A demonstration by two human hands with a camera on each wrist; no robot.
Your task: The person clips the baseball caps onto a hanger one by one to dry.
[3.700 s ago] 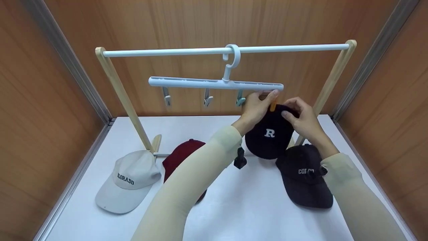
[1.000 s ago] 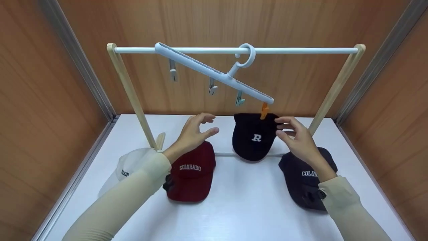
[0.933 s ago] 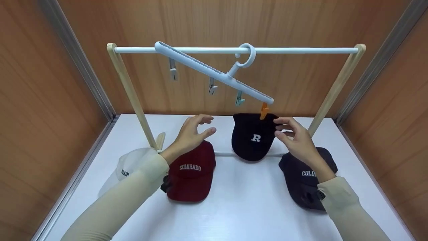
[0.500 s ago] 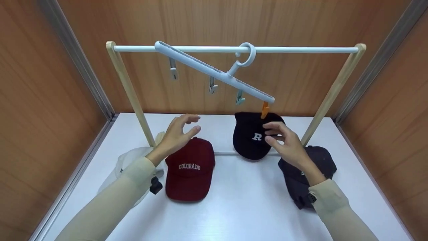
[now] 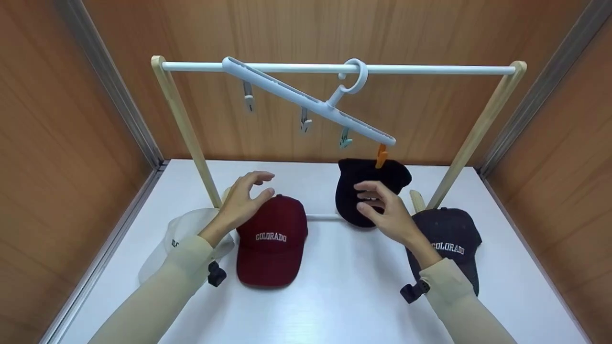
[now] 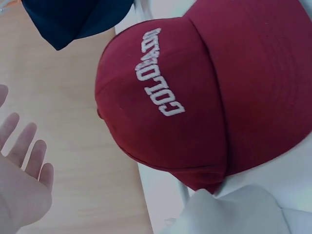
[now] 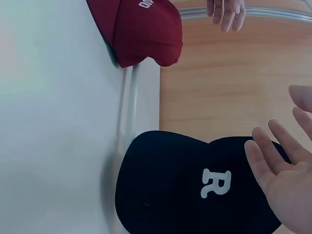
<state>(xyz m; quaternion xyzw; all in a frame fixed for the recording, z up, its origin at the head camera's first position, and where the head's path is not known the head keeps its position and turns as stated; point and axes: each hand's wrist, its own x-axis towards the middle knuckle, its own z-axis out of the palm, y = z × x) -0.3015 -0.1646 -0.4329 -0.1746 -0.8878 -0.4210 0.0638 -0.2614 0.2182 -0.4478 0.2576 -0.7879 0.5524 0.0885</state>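
A black cap with a white R hangs from the orange clip at the low right end of a pale blue hanger. My right hand hovers in front of this cap, fingers loosely bent and holding nothing; in the head view it hides most of the letter. Above and left of a dark red COLORADO cap, my left hand is also free, thumb and fingers apart. In the left wrist view the red cap lies beyond the left fingers.
The hanger tilts on the white rail of a wooden-legged rack. Its grey clips and green clip carry nothing. A white cap lies at left, partly behind the left arm; a dark COLORADO cap lies at right.
Earlier both hands were at the orange clip and R cap with the hanger nearly level. They have let go; the hanger now tilts down rightward. Both hands have since drifted left and lower.
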